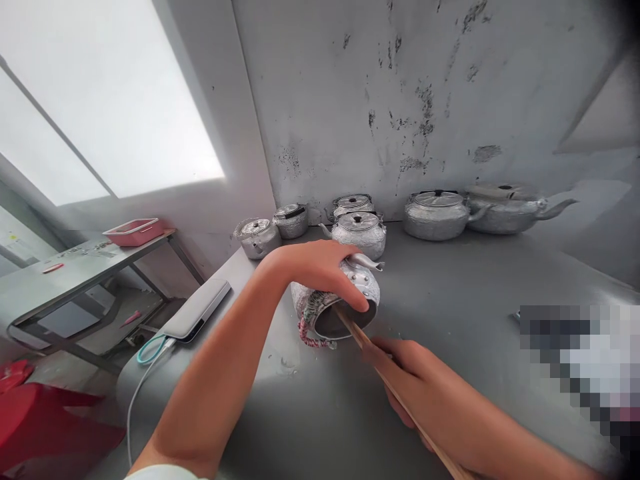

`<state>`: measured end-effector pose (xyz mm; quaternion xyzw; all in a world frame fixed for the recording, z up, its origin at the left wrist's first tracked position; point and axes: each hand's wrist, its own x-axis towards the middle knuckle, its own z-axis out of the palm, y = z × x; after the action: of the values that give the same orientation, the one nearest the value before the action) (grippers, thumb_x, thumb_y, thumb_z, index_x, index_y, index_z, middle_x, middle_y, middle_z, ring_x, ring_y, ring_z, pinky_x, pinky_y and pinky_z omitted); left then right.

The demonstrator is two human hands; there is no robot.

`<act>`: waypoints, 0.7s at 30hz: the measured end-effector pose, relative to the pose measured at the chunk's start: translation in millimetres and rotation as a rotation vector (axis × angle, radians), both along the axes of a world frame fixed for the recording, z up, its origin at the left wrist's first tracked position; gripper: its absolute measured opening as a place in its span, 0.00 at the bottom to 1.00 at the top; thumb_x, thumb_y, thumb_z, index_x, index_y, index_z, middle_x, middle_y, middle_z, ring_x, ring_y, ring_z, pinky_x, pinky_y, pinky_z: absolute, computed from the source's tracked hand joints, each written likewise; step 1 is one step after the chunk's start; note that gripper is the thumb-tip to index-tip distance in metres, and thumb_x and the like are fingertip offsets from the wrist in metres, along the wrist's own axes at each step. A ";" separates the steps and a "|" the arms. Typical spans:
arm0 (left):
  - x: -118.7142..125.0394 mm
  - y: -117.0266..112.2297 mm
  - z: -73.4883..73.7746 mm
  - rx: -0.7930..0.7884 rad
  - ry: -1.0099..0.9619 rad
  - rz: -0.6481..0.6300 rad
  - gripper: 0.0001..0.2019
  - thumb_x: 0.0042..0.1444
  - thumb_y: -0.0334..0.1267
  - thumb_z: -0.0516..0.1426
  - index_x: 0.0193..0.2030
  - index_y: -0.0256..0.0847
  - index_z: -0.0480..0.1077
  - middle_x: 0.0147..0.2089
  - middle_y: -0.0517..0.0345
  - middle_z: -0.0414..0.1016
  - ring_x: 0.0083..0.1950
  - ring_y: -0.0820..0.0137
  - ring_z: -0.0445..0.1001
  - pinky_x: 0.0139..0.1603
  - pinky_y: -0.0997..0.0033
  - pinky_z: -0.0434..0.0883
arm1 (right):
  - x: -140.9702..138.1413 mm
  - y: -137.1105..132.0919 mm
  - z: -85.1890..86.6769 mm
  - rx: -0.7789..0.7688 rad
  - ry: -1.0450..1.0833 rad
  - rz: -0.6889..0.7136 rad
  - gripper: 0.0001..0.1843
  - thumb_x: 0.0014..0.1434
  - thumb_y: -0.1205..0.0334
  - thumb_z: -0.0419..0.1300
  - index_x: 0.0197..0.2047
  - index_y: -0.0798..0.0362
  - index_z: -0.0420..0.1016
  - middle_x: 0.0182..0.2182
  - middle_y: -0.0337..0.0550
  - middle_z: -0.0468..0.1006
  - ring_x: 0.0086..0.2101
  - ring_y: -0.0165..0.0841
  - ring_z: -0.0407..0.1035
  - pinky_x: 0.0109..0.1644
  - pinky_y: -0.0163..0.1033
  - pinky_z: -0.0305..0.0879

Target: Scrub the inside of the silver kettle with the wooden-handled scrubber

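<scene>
Kettle of dimpled silvery metal is lying tipped on the grey tabletop, its round mouth facing the person, its spout pointing right and its red-and-white bound handle hanging at the lower left. The left hand is gripping it from above, the thumb bending over the edge of the mouth. The right hand is closing around a long, thin brown wooden stick, whose far end is reaching inside; the dark interior is hiding what it touches. The step in hand seems to be working the inside wall with the stick, and the next move is probably calling for a steady brace from the left hand and controlled pressure from the right. Lidded silvery metal kettles are standing behind, near the wall.
</scene>
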<state>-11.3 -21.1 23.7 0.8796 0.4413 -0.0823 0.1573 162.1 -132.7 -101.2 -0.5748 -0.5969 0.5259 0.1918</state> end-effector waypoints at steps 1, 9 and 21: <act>0.0 0.3 -0.3 0.003 0.000 -0.001 0.52 0.43 0.68 0.60 0.73 0.50 0.51 0.72 0.57 0.58 0.67 0.53 0.61 0.60 0.63 0.66 | -0.1 0.3 0.2 0.008 0.010 -0.006 0.31 0.64 0.31 0.42 0.32 0.51 0.64 0.18 0.31 0.59 0.19 0.26 0.55 0.19 0.30 0.55; -0.6 1.4 -1.6 0.002 -0.017 -0.001 0.52 0.43 0.68 0.61 0.73 0.48 0.53 0.71 0.56 0.59 0.66 0.52 0.62 0.59 0.63 0.66 | -1.8 3.0 -0.1 -0.017 0.022 -0.017 0.31 0.65 0.32 0.41 0.32 0.51 0.64 0.17 0.31 0.60 0.18 0.26 0.56 0.18 0.30 0.57; -1.4 2.9 -3.0 0.015 -0.008 0.003 0.53 0.43 0.69 0.60 0.73 0.49 0.52 0.74 0.55 0.54 0.69 0.51 0.59 0.63 0.61 0.63 | -4.8 0.2 17.8 -0.131 0.138 -0.175 0.25 0.66 0.35 0.43 0.37 0.48 0.62 0.16 0.29 0.60 0.17 0.26 0.53 0.17 0.30 0.59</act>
<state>-12.7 -18.2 20.7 0.8804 0.4425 -0.0754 0.1528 157.3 -132.5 -83.5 -0.5987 -0.4942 0.5830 0.2397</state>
